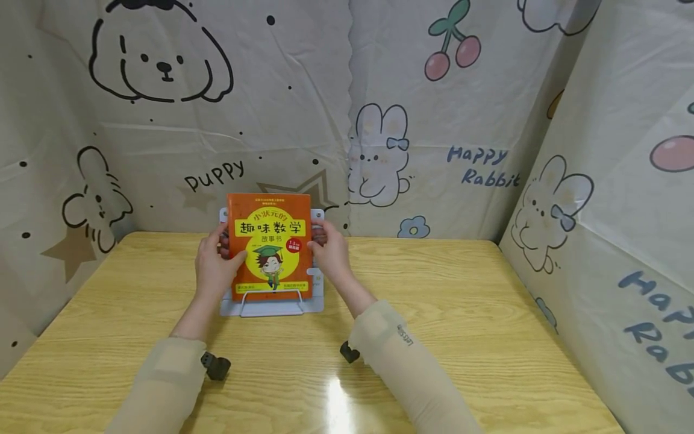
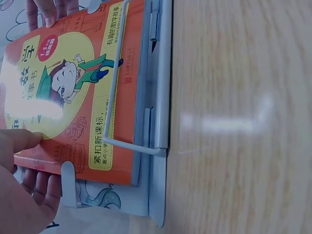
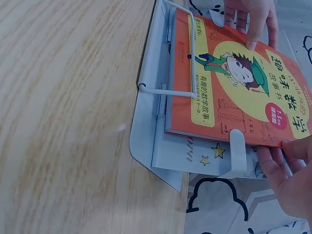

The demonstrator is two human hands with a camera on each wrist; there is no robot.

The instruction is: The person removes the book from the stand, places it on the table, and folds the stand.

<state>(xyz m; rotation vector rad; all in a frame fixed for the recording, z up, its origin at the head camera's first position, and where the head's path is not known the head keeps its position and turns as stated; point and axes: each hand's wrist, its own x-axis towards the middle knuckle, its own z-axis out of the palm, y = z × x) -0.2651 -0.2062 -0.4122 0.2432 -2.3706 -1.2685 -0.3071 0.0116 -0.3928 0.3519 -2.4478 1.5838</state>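
An orange book [image 1: 297, 271] with a yellow circle and a cartoon child in a green cap leans upright on a pale book stand [image 1: 317, 295]. The stand's wire holder [image 2: 113, 92] crosses the book's lower front. My left hand [image 1: 214, 262] grips the left edge, thumb on the cover and fingers behind. At the right edge my right hand [image 1: 332, 250] pinches the book, its thumb at the side of the cover. A pale side clip [image 3: 238, 153] of the stand stands beside the book's edge in the right wrist view.
The stand rests on a wooden table [image 1: 434, 313] near its back edge. Behind it hangs a pale cloth [image 1: 303, 120] printed with a puppy, rabbits and cherries. Another cloth panel [image 1: 612, 217] closes the right side. Small black devices [image 1: 217, 366] sit at both wrists.
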